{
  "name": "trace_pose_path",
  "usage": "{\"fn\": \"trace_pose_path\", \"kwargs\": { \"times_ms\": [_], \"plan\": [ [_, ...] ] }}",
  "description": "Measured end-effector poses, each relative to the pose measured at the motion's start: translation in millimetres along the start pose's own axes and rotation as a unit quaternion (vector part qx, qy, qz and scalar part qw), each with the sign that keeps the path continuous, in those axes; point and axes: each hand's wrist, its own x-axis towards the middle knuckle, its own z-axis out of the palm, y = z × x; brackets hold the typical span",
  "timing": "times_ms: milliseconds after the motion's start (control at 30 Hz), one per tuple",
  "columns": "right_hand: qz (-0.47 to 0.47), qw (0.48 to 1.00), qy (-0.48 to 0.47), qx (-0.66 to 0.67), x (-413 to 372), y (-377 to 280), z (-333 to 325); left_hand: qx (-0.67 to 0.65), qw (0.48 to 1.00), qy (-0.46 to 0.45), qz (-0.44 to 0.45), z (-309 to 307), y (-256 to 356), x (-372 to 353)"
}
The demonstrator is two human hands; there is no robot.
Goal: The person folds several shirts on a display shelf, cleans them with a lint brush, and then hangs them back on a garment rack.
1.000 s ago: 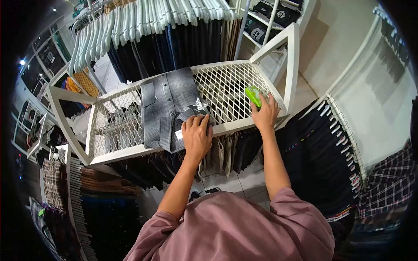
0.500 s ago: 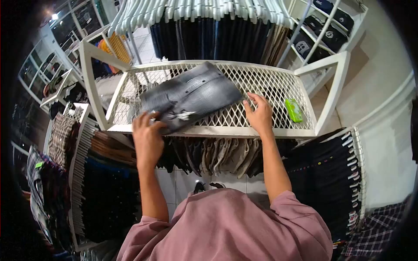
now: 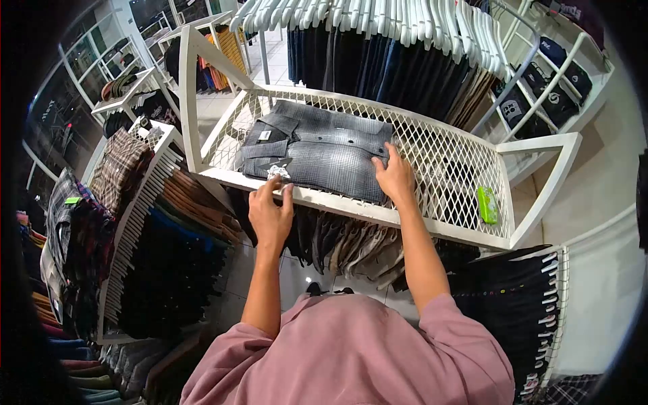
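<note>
A folded grey plaid shirt (image 3: pixel 327 152) lies flat on the white mesh shelf (image 3: pixel 439 175), its collar to the left and its buttoned front up. A white printed tag or patch (image 3: pixel 278 171) shows near its front left edge. My left hand (image 3: pixel 271 216) is at the shelf's front rim, thumb and forefinger apart, fingertips close to that white piece. At the shirt's right edge is my right hand (image 3: pixel 397 177), its thumb and forefinger spread and touching the fabric. The fingers beneath are partly hidden.
A green packet (image 3: pixel 487 205) lies at the shelf's right end. White hangers (image 3: pixel 378 23) with dark trousers hang behind. Clothes racks stand at left (image 3: pixel 169 270) and right (image 3: pixel 503 304). Caps (image 3: pixel 557 101) sit on a rack at upper right.
The shirt has settled flat on the mesh, collar now plainly showing. My left hand has shifted right along the front edge; my right hand has come onto the shirt's right edge. The view has turned.
</note>
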Motion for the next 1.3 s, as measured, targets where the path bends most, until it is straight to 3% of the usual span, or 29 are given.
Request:
{"fn": "trace_pose_path", "kwargs": {
  "times_ms": [67,133,200,333,433,467,533,567,600,667,733,800,933,1000,1067,1133,1200,1267,1300],
  "plan": [
    [-0.023,0.995,0.026,0.095,-7.3,6.1,4.2,0.028,0.999,-0.013,0.037,8.3,0.1,0.3],
    [0.009,0.995,0.000,0.096,-34.5,-1.0,-22.9,0.023,0.999,-0.042,0.024,12.9,4.5,3.7],
    [0.008,0.994,0.048,0.101,-70.5,2.1,-38.9,0.042,0.997,-0.030,0.058,18.7,8.7,6.8],
    [-0.025,0.978,0.043,0.202,-146.5,-12.4,-47.4,-0.025,0.989,-0.088,0.112,34.1,24.2,40.5],
    [-0.134,0.946,-0.017,0.295,-181.0,-33.3,-36.3,-0.220,0.940,-0.238,0.103,67.8,23.2,88.4],
    [-0.160,0.948,-0.005,0.276,-177.6,-35.2,-38.2,-0.254,0.923,-0.265,0.115,72.0,24.2,98.4],
    [-0.159,0.954,0.121,0.224,-150.0,-22.8,-31.2,-0.128,0.958,-0.198,0.166,76.2,18.6,106.4],
    [-0.074,0.977,0.076,0.185,-136.1,-13.8,-36.3,-0.103,0.970,-0.190,0.113,75.7,16.4,106.1],
    [-0.056,0.983,0.119,0.125,-119.5,-3.8,-38.5,-0.116,0.974,-0.192,0.035,70.3,19.1,102.0],
    [0.011,0.991,0.135,-0.011,-88.6,16.9,-32.3,-0.075,0.980,-0.184,0.002,61.4,22.9,90.1],
    [0.094,0.994,0.041,-0.028,-62.4,24.4,-32.7,-0.062,0.981,-0.183,-0.004,67.6,19.0,79.7],
    [0.096,0.995,0.032,-0.015,-45.0,24.3,-22.6,-0.051,0.983,-0.175,-0.015,75.1,15.8,78.4],
    [0.091,0.995,0.034,0.021,-44.8,22.4,-25.8,-0.160,0.974,-0.159,-0.033,82.2,17.1,90.9],
    [0.101,0.993,-0.014,0.062,-54.1,21.0,-46.0,-0.277,0.941,-0.186,-0.050,86.2,12.7,99.9],
    [0.130,0.988,-0.020,0.085,-48.1,22.6,-44.2,-0.278,0.936,-0.204,-0.069,93.7,8.8,107.8],
    [0.168,0.955,0.009,0.243,-30.9,29.0,-29.0,-0.298,0.905,-0.268,-0.141,83.5,27.1,113.0],
    [0.170,0.943,-0.023,0.286,-10.3,41.6,-14.4,-0.263,0.913,-0.278,-0.140,80.0,40.7,121.0],
    [0.234,0.831,-0.048,0.502,-6.1,21.7,-28.3,-0.306,0.846,-0.369,-0.233,72.8,54.4,128.8],
    [0.214,0.809,-0.076,0.542,1.0,23.9,-32.3,-0.385,0.800,-0.403,-0.223,73.8,55.5,135.0]
  ]
}}
